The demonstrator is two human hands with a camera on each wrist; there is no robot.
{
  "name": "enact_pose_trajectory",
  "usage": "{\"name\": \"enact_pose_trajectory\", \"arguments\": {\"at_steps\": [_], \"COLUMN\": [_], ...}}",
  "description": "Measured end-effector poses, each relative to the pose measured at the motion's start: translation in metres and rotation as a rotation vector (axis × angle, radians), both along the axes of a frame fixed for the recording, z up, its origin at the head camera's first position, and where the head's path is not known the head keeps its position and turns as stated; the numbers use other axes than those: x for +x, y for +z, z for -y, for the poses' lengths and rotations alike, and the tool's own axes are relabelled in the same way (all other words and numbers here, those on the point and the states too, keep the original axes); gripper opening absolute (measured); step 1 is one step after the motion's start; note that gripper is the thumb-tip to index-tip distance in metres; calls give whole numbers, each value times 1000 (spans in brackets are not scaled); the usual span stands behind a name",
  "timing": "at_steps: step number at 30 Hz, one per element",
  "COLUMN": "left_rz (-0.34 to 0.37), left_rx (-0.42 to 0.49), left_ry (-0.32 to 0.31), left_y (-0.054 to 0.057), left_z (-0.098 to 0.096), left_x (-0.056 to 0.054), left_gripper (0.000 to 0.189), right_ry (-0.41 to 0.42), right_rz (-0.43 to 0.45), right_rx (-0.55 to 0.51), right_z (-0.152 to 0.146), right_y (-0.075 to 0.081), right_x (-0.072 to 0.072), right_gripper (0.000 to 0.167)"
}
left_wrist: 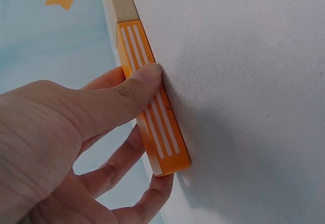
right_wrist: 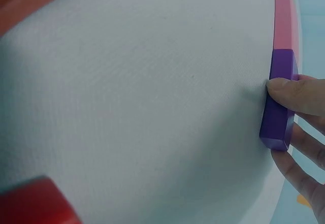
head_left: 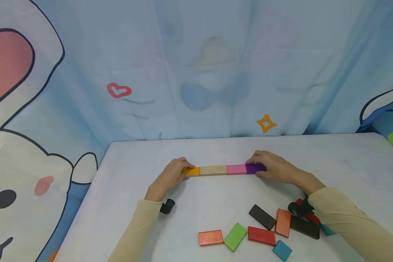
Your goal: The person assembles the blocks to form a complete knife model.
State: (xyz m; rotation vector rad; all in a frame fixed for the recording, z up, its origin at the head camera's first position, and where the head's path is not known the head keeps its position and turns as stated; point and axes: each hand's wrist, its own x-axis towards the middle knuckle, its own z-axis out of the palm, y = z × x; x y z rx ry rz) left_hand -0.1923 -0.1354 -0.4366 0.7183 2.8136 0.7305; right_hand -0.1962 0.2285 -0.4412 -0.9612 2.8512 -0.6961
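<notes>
Four blocks stand end to end in a row across the table: an orange block (head_left: pixel 193 171), a plain wooden block (head_left: pixel 213 170), a pink block (head_left: pixel 236 169) and a purple block (head_left: pixel 253 168). At the row's left end my left hand (head_left: pixel 172 174) pinches the orange block, thumb on its striped near side (left_wrist: pixel 147 82), other fingers behind and at the end. My right hand (head_left: pixel 276 167) pinches the purple block (right_wrist: pixel 278 102) at the opposite end, thumb on the near face and fingers behind it.
Nearer the front lie loose blocks: an orange-red one (head_left: pixel 211 238), a green one (head_left: pixel 235 237), a red one (head_left: pixel 261 235), a blue one (head_left: pixel 282 250), a black one (head_left: pixel 262 217) and several more by the right forearm. A light blue curtain (head_left: pixel 190 72) hangs behind the table (head_left: pixel 134 153).
</notes>
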Motion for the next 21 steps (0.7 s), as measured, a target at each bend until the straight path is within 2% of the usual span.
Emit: {"name": "enact_pose_trajectory", "arguments": {"at_steps": [10,13,17,21], "left_rz": [8,11,5,-2], "left_rx": [9,11,14,15], "left_ry": [-4,-5,-8,-7], "left_y": [-2,-1,-1,-1], "left_z": [0,-1,-1,1], "left_x": [-1,-1,0,0], "left_gripper": [36,36,36,36], "right_ry": [-18,-35,-55,-63], "right_rz": [6,-23,-78,-82], "right_rx": [14,15,-3,-31], "right_z": [1,2,4,7], "right_y": [1,5,15,25], "right_x": [4,8,17,31], "right_gripper": [42,45,48,47]}}
